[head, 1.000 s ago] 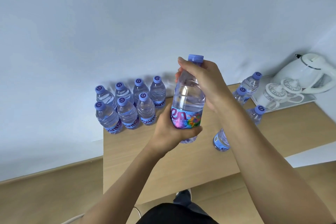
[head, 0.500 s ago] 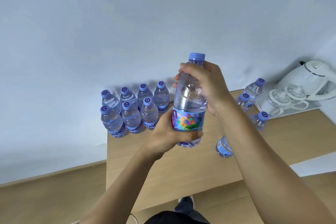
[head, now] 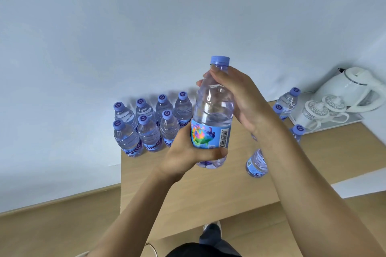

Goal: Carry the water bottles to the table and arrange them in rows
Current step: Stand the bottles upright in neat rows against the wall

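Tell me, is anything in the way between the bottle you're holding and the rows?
Nothing visible. The held bottle, gripped by both hands, hangs just right of the rows of bottles, with only bare table beneath it.

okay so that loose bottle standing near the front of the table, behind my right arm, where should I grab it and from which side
Probably the ribbed body above the label of that bottle, coming from the left, the open table side. It stands upright and apart from the rows, so fingers could wrap its round body. Your right hand and left hand are both holding the raised bottle.
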`<state>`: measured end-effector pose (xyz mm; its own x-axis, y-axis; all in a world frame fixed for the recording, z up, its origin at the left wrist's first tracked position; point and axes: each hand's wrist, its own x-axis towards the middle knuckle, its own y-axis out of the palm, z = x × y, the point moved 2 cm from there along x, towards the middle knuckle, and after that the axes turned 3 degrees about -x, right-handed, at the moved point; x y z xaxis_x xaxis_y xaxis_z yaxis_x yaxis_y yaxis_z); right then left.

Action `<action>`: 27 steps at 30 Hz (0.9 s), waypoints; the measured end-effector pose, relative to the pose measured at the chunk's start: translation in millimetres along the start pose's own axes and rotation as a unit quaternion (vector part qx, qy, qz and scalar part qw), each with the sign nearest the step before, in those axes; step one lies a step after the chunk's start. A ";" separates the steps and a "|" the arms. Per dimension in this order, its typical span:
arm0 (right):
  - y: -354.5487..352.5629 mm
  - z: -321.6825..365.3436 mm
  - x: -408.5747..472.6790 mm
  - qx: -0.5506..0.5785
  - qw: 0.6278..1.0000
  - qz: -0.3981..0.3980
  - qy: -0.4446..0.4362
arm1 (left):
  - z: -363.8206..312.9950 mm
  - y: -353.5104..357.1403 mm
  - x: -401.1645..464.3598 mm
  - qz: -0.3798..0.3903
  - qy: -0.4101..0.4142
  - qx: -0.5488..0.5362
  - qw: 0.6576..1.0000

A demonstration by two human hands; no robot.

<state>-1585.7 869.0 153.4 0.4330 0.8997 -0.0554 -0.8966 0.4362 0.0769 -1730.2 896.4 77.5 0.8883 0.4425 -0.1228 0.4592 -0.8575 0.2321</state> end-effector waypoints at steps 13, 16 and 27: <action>15.0 -7.8 -5.2 -0.041 0.978 -0.190 -0.074 | 0.0 9.8 2.4 -0.050 0.004 0.029 0.998; 18.3 -8.9 -7.1 -0.083 0.966 -0.232 -0.074 | 0.9 11.4 1.8 -0.098 0.024 0.027 0.995; 2.8 -3.0 -6.5 0.063 0.997 0.050 -0.002 | -5.8 1.9 -8.1 0.025 -0.008 -0.020 0.999</action>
<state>-1591.4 864.3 151.0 0.3432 0.9385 -0.0374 -0.9162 0.3433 0.2066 -1736.6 892.7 84.5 0.9099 0.3953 -0.1261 0.4149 -0.8667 0.2767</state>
